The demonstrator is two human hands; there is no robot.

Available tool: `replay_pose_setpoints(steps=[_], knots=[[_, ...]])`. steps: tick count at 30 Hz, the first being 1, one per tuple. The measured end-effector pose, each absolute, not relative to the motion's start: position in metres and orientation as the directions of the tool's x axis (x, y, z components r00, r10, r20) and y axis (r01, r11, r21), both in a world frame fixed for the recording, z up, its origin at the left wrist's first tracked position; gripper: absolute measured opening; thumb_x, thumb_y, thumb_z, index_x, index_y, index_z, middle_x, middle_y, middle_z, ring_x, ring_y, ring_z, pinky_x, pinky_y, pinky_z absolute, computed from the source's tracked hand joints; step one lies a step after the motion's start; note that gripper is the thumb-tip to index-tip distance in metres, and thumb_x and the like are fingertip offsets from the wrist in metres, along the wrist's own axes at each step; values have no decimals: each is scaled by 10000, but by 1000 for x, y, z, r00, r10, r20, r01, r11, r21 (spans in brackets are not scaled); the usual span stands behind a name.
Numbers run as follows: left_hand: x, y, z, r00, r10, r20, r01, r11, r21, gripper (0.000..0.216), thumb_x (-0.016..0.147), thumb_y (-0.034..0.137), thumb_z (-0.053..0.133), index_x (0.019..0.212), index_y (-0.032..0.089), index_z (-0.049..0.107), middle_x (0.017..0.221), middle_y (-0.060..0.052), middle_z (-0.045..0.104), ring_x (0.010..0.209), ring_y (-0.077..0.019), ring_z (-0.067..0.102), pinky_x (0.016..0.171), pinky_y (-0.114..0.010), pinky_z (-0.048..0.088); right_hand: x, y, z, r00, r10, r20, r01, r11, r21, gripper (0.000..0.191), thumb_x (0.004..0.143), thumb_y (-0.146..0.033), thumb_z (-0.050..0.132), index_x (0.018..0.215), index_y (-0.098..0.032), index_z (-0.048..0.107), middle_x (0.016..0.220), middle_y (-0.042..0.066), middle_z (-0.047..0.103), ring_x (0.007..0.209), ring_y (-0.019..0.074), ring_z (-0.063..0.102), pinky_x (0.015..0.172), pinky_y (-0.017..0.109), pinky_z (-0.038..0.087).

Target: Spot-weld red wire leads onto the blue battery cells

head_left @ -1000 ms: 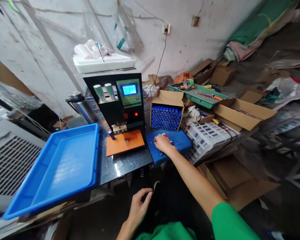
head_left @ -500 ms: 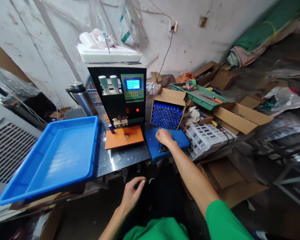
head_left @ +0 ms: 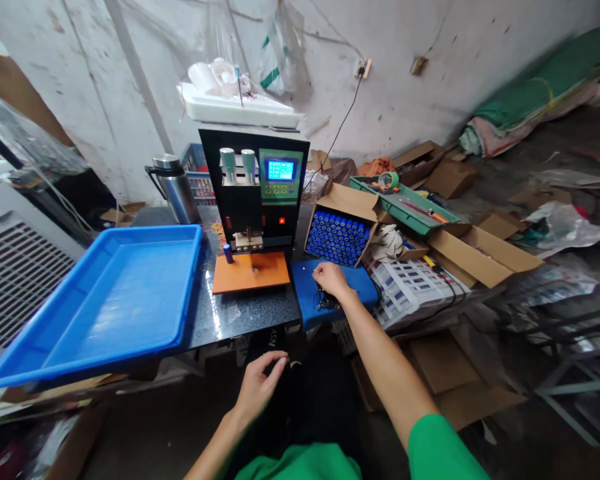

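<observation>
My right hand [head_left: 331, 279] rests knuckles-up on a small blue tray [head_left: 310, 303] at the table's right edge, fingers curled over small dark parts [head_left: 325, 301] lying there; what it grips is hidden. My left hand [head_left: 258, 387] hangs below the table edge over my dark lap, fingers loosely bent with thumb and forefinger close, nothing visible in it. A black spot-welding machine [head_left: 255, 193] with a lit blue screen stands behind an orange plate [head_left: 250, 273]. A cardboard box of blue cylindrical cells [head_left: 337, 235] sits just behind the right hand.
A large blue tray [head_left: 100, 307] overhangs the dark table [head_left: 240, 317] at left. A steel kettle [head_left: 175, 187] stands at back left. White cell holders [head_left: 410, 283], a green tool tray [head_left: 405, 203] and open cardboard boxes [head_left: 480, 250] crowd the right.
The view has swung slightly, shifting everything right. My right hand stays on the small blue tray, fingers drawn in a bit; my left hand has curled slightly in my lap.
</observation>
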State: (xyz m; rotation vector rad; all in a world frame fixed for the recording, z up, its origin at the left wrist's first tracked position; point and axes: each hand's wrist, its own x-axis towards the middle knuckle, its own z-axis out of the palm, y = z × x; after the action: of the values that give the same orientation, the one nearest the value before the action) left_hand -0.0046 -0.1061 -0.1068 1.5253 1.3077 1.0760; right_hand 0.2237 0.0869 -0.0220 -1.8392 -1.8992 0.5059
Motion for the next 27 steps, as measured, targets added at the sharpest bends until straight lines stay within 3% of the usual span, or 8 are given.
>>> replay_pose_setpoints(steps=[2, 4, 7, 10, 17, 23, 27], knots=[[-2, -95, -95, 53, 992, 115, 233, -124, 964, 305, 855, 454, 625, 942, 197, 766, 951, -71, 771, 914, -235, 722, 859, -349, 573, 230, 90, -20, 53, 993, 103, 612, 49, -789, 141, 771, -268, 602, 714, -172, 687, 719, 34, 703, 732, 176, 642, 684, 253, 467], [4, -81, -81, -7, 988, 156, 192, -151, 970, 314, 848, 459, 639, 967, 195, 758, 968, -72, 767, 935, -236, 716, 885, -362, 567, 233, 91, -17, 117, 988, 101, 314, 59, -947, 168, 725, -336, 647, 704, -170, 665, 643, -5, 645, 610, 137, 569, 589, 235, 435], [17, -56, -56, -109, 966, 236, 146, -219, 965, 318, 842, 460, 654, 980, 189, 747, 985, -74, 759, 947, -232, 703, 912, -372, 550, 229, 85, -12, 147, 988, 39, -64, 49, -997, 222, 650, -376, 724, 718, -181, 641, 590, -52, 554, 497, 89, 448, 480, 217, 352], [31, -32, -31, -147, 939, 310, 135, -291, 947, 311, 848, 448, 652, 979, 181, 743, 987, -76, 751, 930, -219, 690, 893, -353, 540, 215, 71, -7, 104, 995, 15, -263, 42, -964, 235, 638, -355, 761, 729, -186, 625, 606, -60, 522, 505, 77, 441, 481, 212, 358], [46, 0, -7, -33, 972, 232, -52, -233, 971, 368, 785, 453, 712, 984, 144, 738, 964, -89, 760, 887, -219, 694, 860, -340, 544, 172, 37, -5, -21, 999, 28, -463, 15, -886, 243, 635, -339, 791, 759, -200, 635, 729, -22, 588, 666, 104, 548, 628, 231, 466], [36, -2, -14, 16, 990, 137, -158, -133, 978, 401, 756, 492, 731, 904, 119, 731, 724, -43, 721, 577, -122, 599, 571, -243, 498, 155, 26, -13, -97, 995, -5, -494, -53, -868, 280, 613, -362, 819, 753, -205, 633, 680, -33, 569, 591, 96, 503, 545, 220, 421], [31, -5, -18, 53, 998, 29, -287, -12, 958, 468, 709, 522, 771, 915, 108, 702, 774, -69, 737, 590, -137, 643, 553, -245, 512, 152, 22, -15, -140, 989, -39, -491, -104, -865, 296, 625, -379, 817, 755, -203, 619, 657, -41, 564, 544, 88, 471, 492, 210, 381]])
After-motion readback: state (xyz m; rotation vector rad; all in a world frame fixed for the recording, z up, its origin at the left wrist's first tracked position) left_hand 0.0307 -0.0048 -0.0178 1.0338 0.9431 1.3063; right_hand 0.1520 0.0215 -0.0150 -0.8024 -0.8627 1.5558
